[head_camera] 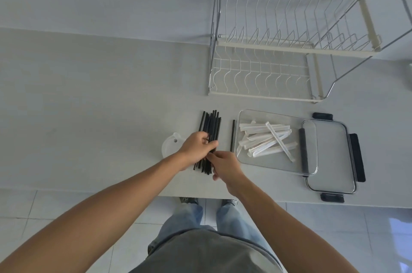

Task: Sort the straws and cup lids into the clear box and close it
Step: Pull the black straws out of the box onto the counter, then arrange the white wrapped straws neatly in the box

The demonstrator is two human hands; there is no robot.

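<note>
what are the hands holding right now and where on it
The left hand grips the bundle of black straws around its middle. The right hand pinches the same bundle near its lower end.

the black straws [210,130] look like smooth plastic with a faint sheen. at 3 o'clock from them, the clear box [312,161] is glossy and see-through, holding straws in thin translucent wrappers [265,139]. its lid [330,156] is clear with matt black clasps. the cup lids [170,146] are frosted plastic. the worktop [100,105] is smooth, matt grey. the rack [289,49] is shiny metal and cream-coated wire.
</note>
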